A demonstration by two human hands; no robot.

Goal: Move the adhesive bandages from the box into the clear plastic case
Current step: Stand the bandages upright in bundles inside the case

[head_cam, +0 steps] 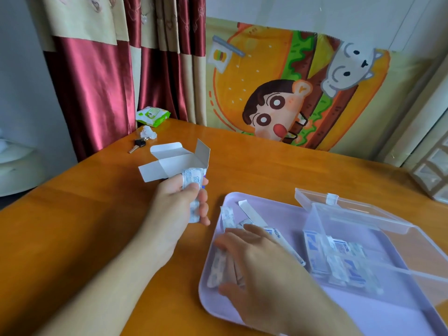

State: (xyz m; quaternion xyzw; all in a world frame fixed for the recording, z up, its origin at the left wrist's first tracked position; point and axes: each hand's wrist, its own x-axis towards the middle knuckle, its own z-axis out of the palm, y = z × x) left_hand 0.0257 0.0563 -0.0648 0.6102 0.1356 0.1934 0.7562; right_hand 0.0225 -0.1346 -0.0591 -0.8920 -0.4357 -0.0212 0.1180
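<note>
My left hand (180, 202) had its grip clamped on the box (174, 163) and some bandages (192, 183), my right hand (254, 260) lay spread over loose ones on the tray (363, 318); gathering them into the clear case (363, 238) seemed next.

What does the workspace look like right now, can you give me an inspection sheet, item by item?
Surface: wooden table with a lilac tray on it.
Job's things: open white box with bandages sticking out; loose bandages on the tray; clear plastic case, lid open, already holding some.
Clutter: key, crumpled tissue, green wipes pack at the far edge.
Grippers: left hand grips the box and bandages; right hand rests over the tray's bandages.
Cables: nothing seen.
Surroundings: red curtain, cartoon cloth behind the table.
</note>
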